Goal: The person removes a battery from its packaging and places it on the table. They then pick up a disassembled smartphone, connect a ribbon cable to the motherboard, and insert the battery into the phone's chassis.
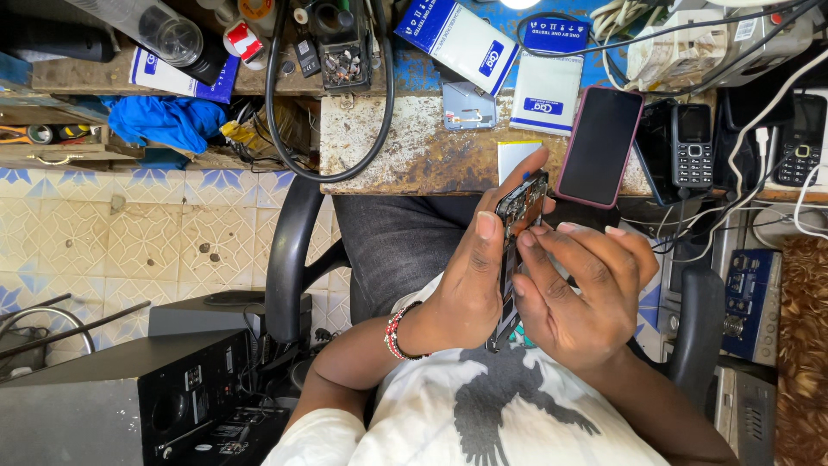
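**Fingers pinch an opened phone edge-on above the lap**

Fingers [486,226] of the left hand [466,280] are clamped on the opened phone [516,237], thumb lying flat along one long side, the other digits wrapped behind it. Right hand [582,289] closes in from the other side, fingertips pressed to the opposite long edge and face, so both hands are shut on the same thing. Phone is held upright and edge-on to the camera, over the lap, just in front of the near edge of the surface [414,147], not resting on it

Handling, as a judgement: light, thin, stiff but easy to flex or crack; bare internals show at the top end, so it looks fragile there. Smooth sides, likely slippery. Best hold is along the long side rails, as now, keeping pads off the exposed parts and any thin cable; lower end near the shirt is partly hidden, can't tell what hangs there

Around it: a pink-cased phone [599,145] lies screen up on the surface just beyond the hands, a small keypad phone [693,145] beside that, another keypad phone [802,138] further right. White-and-blue boxes [545,93] sit behind. A black cable loop [328,95] hangs over the surface edge to the left. Beaded bracelet [395,332] on the left wrist
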